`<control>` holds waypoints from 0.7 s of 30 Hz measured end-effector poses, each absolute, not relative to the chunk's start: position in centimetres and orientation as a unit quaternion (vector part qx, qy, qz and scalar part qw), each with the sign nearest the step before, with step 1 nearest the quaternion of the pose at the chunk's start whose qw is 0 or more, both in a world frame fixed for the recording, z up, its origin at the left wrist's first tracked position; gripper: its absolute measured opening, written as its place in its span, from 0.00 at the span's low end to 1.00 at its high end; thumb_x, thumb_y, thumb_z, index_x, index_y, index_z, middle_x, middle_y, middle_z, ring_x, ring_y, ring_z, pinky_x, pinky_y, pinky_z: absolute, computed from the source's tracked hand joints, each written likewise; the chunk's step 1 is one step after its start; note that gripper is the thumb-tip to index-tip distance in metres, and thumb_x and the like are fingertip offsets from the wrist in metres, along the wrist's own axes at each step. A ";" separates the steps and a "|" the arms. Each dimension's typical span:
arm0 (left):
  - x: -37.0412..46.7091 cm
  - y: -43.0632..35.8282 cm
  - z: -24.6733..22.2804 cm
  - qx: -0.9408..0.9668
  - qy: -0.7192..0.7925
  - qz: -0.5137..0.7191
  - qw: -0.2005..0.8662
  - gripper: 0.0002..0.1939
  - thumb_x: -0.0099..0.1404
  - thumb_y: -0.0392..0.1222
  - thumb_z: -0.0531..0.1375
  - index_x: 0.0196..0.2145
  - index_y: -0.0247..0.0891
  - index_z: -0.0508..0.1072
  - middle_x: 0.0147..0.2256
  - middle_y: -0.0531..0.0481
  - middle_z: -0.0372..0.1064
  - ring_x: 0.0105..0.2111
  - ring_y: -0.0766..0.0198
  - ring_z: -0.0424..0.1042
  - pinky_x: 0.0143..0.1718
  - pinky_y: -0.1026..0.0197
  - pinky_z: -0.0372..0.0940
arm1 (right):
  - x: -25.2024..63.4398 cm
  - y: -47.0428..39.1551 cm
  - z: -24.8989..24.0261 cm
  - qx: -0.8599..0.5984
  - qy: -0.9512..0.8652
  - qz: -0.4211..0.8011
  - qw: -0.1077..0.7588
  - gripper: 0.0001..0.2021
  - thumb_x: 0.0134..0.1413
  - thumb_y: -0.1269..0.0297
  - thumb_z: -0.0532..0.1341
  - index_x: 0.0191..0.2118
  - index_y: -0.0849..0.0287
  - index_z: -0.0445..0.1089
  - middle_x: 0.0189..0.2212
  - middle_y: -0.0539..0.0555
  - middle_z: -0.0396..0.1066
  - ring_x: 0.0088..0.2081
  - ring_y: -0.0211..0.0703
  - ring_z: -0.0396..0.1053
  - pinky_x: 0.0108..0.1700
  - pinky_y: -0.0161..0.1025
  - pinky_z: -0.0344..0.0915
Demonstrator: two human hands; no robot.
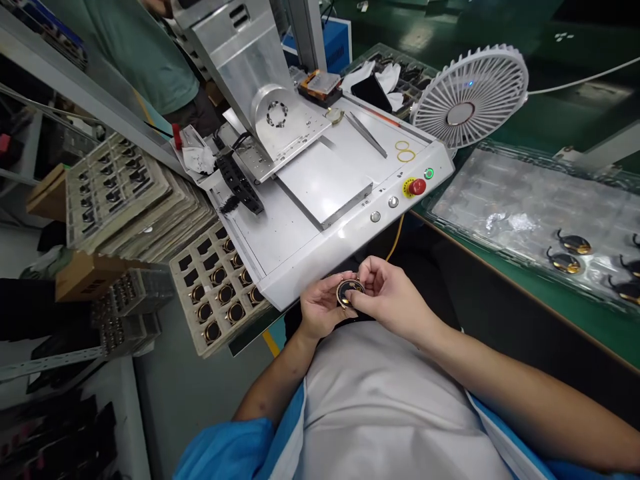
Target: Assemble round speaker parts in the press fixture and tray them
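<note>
Close to my body, below the front edge of the machine, I hold a round watch case [346, 288] with a dark inside and a gold-coloured rim. My left hand [321, 305] is closed around its left side and lower edge. From the right, my right hand [393, 297] grips the rim with curled fingers, the thumb lying over the dark inside. Part of the case is hidden behind the fingers. Left of my hands, a pale tray [206, 341] carries several similar round cases with gold rims.
The white machine [295, 280] has a red stop button [417, 187], tweezers [367, 133] and yellow rings [406, 156] on top. A fan [470, 97] stands right of it. A clear tray [480, 193] holds dark round parts. Stacked trays [120, 200] stand left. Another person [145, 60] is behind.
</note>
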State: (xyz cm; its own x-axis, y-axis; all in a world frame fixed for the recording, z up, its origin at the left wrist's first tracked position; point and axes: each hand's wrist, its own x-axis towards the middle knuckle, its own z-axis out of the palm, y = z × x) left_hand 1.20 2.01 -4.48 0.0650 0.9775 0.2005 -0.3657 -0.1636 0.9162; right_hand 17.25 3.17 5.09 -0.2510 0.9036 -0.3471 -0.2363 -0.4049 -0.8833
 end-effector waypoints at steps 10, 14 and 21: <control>1.4 2.1 -4.4 0.497 0.274 0.606 0.557 0.31 0.52 0.39 0.79 0.53 0.53 0.81 0.51 0.50 0.82 0.49 0.55 0.84 0.50 0.54 0.80 | 17.4 3.4 4.8 -0.449 -0.362 0.703 0.416 0.15 0.38 0.69 0.67 0.28 0.54 0.58 0.21 0.42 0.65 0.21 0.32 0.63 0.22 0.30 0.58; 1.4 1.9 -4.6 0.482 0.295 0.608 0.558 0.32 0.48 0.40 0.80 0.52 0.55 0.81 0.51 0.51 0.82 0.47 0.54 0.84 0.49 0.53 0.81 | 17.4 3.5 4.6 -0.427 -0.330 0.732 0.417 0.17 0.38 0.69 0.70 0.30 0.54 0.59 0.22 0.43 0.69 0.23 0.36 0.69 0.24 0.30 0.63; 1.8 1.7 -4.3 0.469 0.334 0.622 0.530 0.29 0.47 0.43 0.81 0.49 0.56 0.83 0.48 0.51 0.83 0.46 0.54 0.84 0.49 0.53 0.81 | 18.4 3.9 3.2 -0.455 -0.349 0.761 0.304 0.27 0.37 0.50 0.81 0.28 0.58 0.64 0.21 0.52 0.74 0.20 0.37 0.70 0.22 0.32 0.69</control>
State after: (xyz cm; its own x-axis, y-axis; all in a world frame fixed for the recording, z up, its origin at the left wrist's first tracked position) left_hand 1.79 1.71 -4.27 0.0031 0.9734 0.2290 -0.3456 -0.2138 0.9137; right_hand 18.43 3.91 3.22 -0.4000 0.7803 -0.4808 -0.1453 -0.5720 -0.8073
